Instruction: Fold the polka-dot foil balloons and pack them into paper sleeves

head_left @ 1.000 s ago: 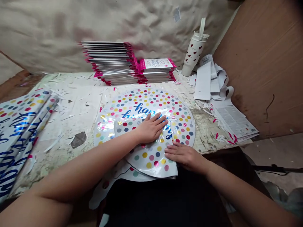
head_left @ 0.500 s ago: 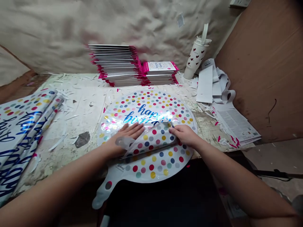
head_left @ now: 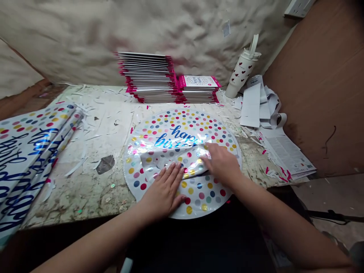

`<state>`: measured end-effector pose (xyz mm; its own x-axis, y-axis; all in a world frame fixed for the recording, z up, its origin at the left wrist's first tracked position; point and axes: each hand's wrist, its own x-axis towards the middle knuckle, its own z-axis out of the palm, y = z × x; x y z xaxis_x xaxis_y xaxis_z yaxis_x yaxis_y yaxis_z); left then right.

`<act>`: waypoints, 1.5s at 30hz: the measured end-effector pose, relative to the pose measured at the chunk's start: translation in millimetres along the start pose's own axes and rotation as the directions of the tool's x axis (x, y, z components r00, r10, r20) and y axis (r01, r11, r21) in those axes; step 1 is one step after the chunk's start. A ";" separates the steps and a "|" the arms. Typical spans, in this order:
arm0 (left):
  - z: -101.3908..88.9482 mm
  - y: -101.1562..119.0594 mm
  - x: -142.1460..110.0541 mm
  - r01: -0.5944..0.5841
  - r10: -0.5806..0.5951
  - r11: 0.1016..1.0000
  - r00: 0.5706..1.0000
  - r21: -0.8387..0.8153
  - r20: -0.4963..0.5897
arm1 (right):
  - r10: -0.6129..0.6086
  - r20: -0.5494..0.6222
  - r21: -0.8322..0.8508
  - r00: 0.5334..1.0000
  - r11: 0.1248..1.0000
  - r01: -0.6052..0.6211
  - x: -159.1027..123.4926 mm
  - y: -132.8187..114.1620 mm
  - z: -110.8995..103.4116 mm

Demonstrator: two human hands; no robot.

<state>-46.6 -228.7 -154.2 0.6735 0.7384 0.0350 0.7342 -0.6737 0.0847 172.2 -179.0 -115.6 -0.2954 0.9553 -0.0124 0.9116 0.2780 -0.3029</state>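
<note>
A flat, round foil balloon (head_left: 170, 117) with coloured dots and blue "happy birthday" lettering lies on the table in front of me. Across its middle is a folded dotted foil section (head_left: 153, 157), partly covering the lettering. Whether this belongs to the same balloon or a second one, I cannot tell. My left hand (head_left: 166, 191) rests flat with fingers stretched, its fingertips on the fold's lower edge. At the fold's right end, my right hand (head_left: 223, 165) touches the foil, thumb and fingers apart and slightly blurred.
More dotted foil balloons (head_left: 25, 151) lie at the left. Behind stand a tall stack of pink-edged packets (head_left: 150, 77) and a lower stack (head_left: 199, 93). A white tumbler with hearts (head_left: 241, 74), paper strips (head_left: 251, 106) and printed sheets (head_left: 290, 149) are at the right. Scraps litter the table (head_left: 105, 113).
The folded section now lies flatter and more level. The tail at the lower left no longer sticks out. My left hand has moved right and down; my right thumb and fingers have spread from their pinch.
</note>
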 end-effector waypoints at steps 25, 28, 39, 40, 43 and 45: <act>-13.7 -7.3 19.5 -0.170 0.195 0.965 0.974 -0.200 0.113 | -0.539 -0.283 0.000 0.793 0.827 0.562 -60.8 43.2 32.3; -11.9 -4.4 10.2 -0.264 0.276 0.949 0.960 -0.170 0.053 | -0.761 -0.120 -0.028 0.638 0.645 0.764 -56.8 38.5 25.9; -37.3 -16.1 29.3 0.655 -0.433 0.294 0.740 -0.696 0.514 | 0.030 0.322 0.571 0.946 0.791 -0.220 -13.5 29.2 4.6; -38.4 -18.6 38.9 0.722 -0.442 0.159 0.662 -0.673 0.606 | 0.113 0.341 0.539 0.933 0.790 -0.293 -6.4 27.2 3.3; -38.1 -23.5 60.0 0.773 -0.407 -0.005 0.578 -0.635 0.707 | 0.241 0.055 0.376 0.969 0.894 -0.243 3.7 17.9 4.9; -38.3 -25.2 65.2 0.784 -0.392 -0.074 0.545 -0.616 0.741 | 0.083 -0.194 0.171 0.978 0.984 -0.050 1.7 9.6 13.1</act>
<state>-24.5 -162.4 -115.9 0.1436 0.6433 -0.7520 0.4210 0.6480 0.6347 176.7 -176.1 -131.0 -0.1574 0.9765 0.1472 0.8629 0.2085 -0.4604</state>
